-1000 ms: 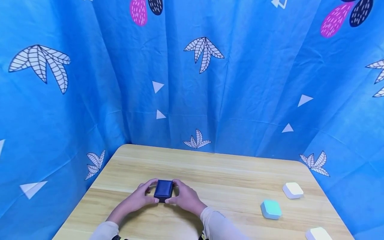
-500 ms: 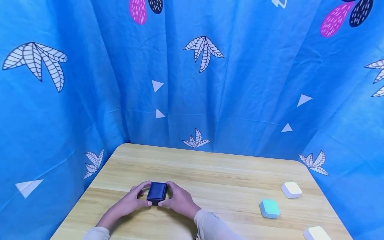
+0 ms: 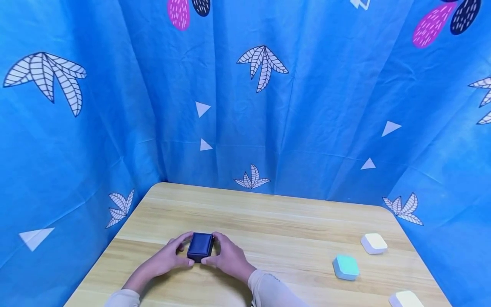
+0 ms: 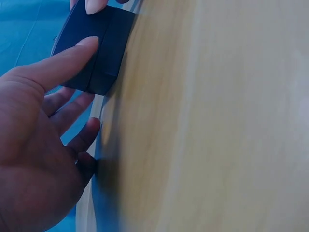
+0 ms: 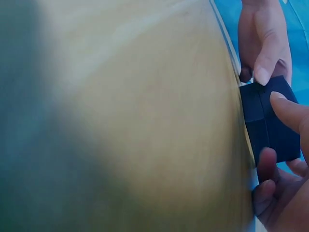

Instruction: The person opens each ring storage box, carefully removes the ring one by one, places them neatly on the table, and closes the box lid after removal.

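Two hands, the left hand [image 3: 166,257] and the right hand [image 3: 231,258], pinch a smooth, dark-blue, square-topped box [image 3: 200,245] from opposite sides, apparently so the paired grip steadies it evenly.

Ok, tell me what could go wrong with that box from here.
The left grip and right grip share the box: if either eases, the box might tip or slip. Both thumbs sit close to its seam, so uneven pressure could perhaps pop it open.
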{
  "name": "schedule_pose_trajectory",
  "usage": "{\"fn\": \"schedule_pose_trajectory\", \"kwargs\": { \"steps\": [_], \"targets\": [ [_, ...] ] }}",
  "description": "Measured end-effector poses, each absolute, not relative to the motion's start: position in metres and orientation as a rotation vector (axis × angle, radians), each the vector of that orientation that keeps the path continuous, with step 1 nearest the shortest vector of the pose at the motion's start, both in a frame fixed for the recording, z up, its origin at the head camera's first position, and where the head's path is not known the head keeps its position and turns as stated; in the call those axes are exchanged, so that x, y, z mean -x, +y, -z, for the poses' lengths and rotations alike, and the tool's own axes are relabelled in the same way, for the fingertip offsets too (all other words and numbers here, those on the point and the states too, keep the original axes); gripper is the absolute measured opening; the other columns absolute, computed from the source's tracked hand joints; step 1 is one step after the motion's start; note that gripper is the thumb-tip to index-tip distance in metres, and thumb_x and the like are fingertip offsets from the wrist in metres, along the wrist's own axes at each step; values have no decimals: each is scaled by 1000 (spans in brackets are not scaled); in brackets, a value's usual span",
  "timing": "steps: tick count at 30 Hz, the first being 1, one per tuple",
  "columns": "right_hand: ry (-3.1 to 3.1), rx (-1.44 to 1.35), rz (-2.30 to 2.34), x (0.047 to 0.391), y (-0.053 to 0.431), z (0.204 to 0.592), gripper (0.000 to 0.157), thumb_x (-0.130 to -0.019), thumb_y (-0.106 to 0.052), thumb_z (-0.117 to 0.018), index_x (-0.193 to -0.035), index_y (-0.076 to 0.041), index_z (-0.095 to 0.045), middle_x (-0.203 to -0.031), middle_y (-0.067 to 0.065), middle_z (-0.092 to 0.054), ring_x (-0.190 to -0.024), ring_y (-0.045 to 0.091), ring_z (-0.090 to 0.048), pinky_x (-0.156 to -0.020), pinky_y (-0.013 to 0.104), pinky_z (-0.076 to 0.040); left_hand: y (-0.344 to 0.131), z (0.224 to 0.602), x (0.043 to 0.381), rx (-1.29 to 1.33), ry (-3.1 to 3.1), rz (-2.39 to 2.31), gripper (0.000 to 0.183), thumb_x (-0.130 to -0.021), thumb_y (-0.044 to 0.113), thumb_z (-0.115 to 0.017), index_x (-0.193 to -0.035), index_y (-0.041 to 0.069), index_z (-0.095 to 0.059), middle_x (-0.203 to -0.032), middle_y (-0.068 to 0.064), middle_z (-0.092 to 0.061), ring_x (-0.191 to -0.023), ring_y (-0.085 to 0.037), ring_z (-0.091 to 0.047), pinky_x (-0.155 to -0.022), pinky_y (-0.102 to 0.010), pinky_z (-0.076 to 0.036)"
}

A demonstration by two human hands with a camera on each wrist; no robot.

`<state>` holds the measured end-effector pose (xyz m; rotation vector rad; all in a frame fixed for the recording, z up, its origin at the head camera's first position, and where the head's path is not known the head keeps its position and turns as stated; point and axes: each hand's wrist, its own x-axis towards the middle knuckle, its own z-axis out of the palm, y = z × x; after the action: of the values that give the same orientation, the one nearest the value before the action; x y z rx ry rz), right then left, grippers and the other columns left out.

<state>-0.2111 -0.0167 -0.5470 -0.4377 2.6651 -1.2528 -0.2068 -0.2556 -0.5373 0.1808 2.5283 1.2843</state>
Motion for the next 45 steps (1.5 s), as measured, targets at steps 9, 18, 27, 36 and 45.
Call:
{"fn": "schedule_pose_trajectory", "kwargs": {
  "steps": [9,18,27,36,45],
  "targets": [
    [2525,477,1446,208,-17,548,85,-80,-41,-85,-151,-22,-42,-147,2,-53,-135,29,-51,-110,52,-43,-250,543,207,-211,2599,-1252,96,-72,27,-91,-153,12,-41,-136,-20,-50,-118,-31,-52,-99,-53,-47],
    [2515,479,1469,210,-17,550,76,-79,-39,-86,-144,-27,-49,-144,0,-57,-129,25,-55,-103,47,-48,-249,547,206,-178,2643,-1250,94,-70,23,-92,-151,12,-45,-136,-18,-53,-112,-27,-53,-96,-48,-48],
    [2470,471,1529,213,-16,551,77,-79,-45,-84,-145,-24,-51,-142,0,-59,-130,24,-55,-105,49,-46,-248,549,207,-197,2676,-1233,92,-71,23,-91,-151,12,-46,-136,-16,-54,-109,-25,-53,-94,-46,-48],
    [2396,460,1615,213,-14,550,70,-80,-43,-84,-142,-25,-55,-141,2,-60,-134,32,-52,-108,57,-42,-249,548,206,-181,2670,-1216,93,-72,25,-90,-152,14,-44,-131,-15,-55,-110,-25,-54,-96,-48,-49],
    [2314,451,1682,217,-12,548,66,-81,-40,-83,-140,-24,-57,-138,1,-62,-134,30,-52,-113,61,-36,-246,545,203,-171,2673,-1236,93,-72,23,-91,-152,11,-45,-128,-15,-55,-108,-25,-53,-93,-46,-49]
  ]
}}
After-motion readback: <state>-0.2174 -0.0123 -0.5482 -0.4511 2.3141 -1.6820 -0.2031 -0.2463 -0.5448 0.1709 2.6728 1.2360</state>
